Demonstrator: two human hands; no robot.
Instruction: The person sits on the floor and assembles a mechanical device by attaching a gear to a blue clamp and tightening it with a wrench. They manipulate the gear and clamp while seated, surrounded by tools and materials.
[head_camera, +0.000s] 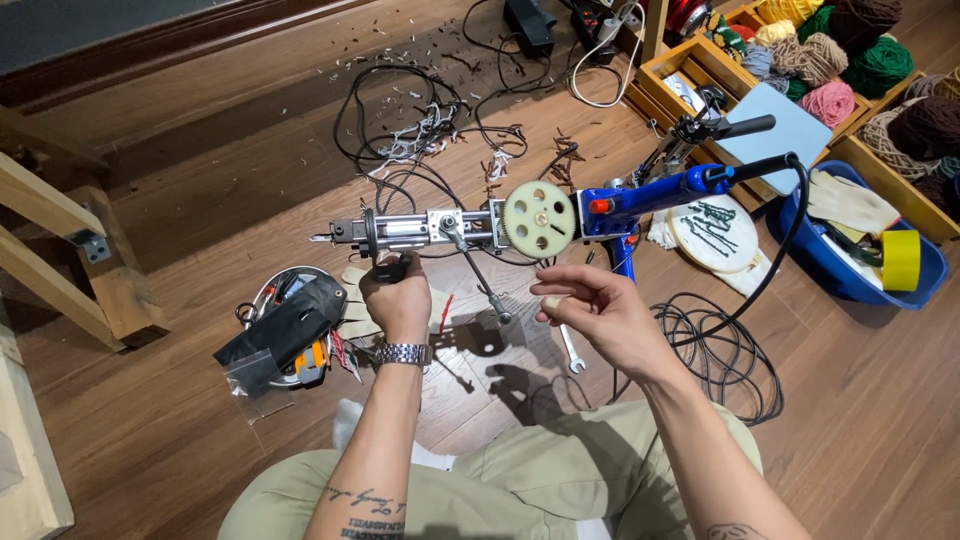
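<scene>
I hold a blue tufting gun (640, 198) up over the wooden floor, its metal front end pointing left. A large cream gear (539, 217) sits at its middle, and a loose metal rod (480, 280) hangs down from the mechanism. My left hand (397, 297), with a metal watch on the wrist, is shut on the black grip under the metal front part (400, 229). Just below the gear, my right hand (590, 310) has its fingers half curled around a small pale piece. A black cable (720, 345) runs from the gun's rear and coils on the floor.
A black pouch with tools (285, 335) lies at the left, a small wrench (570, 350) under my right hand. Wooden crates of yarn balls (850, 50), a blue tub (860, 270) with a yellow tape roll, an embroidery hoop (712, 232) and tangled cables (420, 120) fill the far side.
</scene>
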